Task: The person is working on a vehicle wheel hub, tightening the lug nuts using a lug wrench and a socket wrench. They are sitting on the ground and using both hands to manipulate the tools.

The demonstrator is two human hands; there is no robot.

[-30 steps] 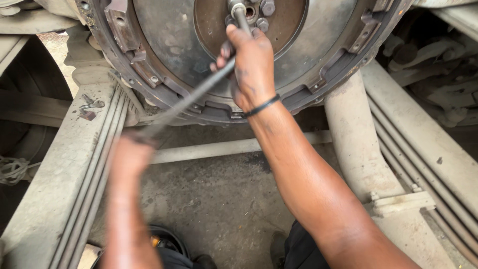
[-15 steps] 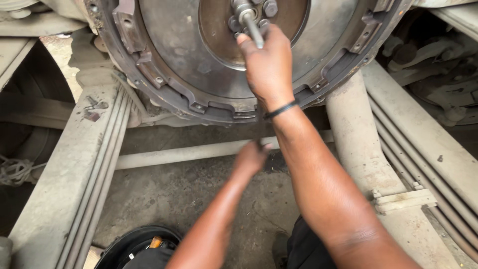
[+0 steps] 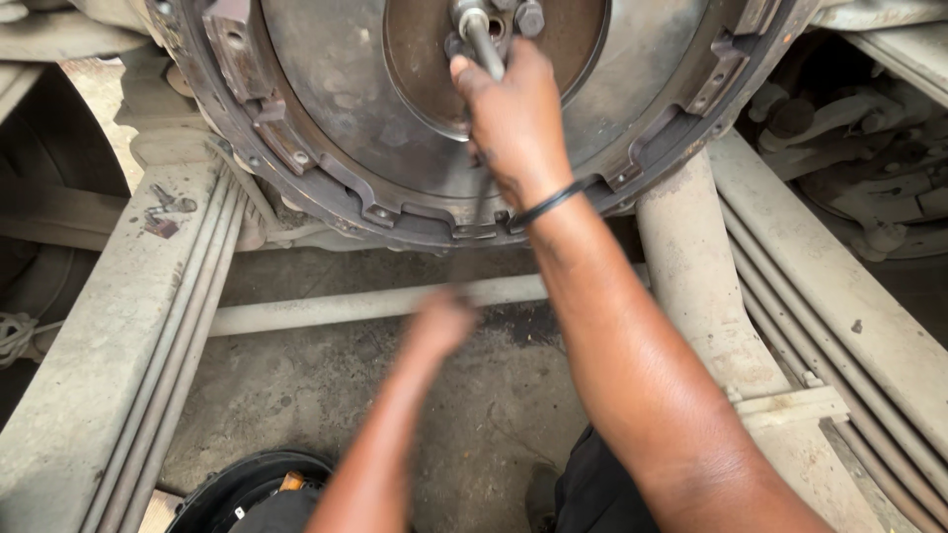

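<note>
- Where the right hand [image 3: 513, 123] reaches up to the large round metal flywheel [image 3: 326, 109], it is clenched around the shaft of a metal wrench [image 3: 481, 44], near the tool's upper end.
- Wrench head sits at the bolts [image 3: 528, 18] in the flywheel's centre hub; the shaft runs down under the palm, blurred below the wrist.
- A black band [image 3: 548, 204] circles the right wrist.
- Left hand [image 3: 439, 324] — blurred by motion — is low, in front of a pale horizontal bar [image 3: 326, 308]; whether it grips the wrench's lower end cannot be told.
- Dusty frame rails [image 3: 109, 336] flank the concrete floor [image 3: 296, 395] — one each side.
- A black round part [image 3: 212, 489] lies at the bottom edge.
</note>
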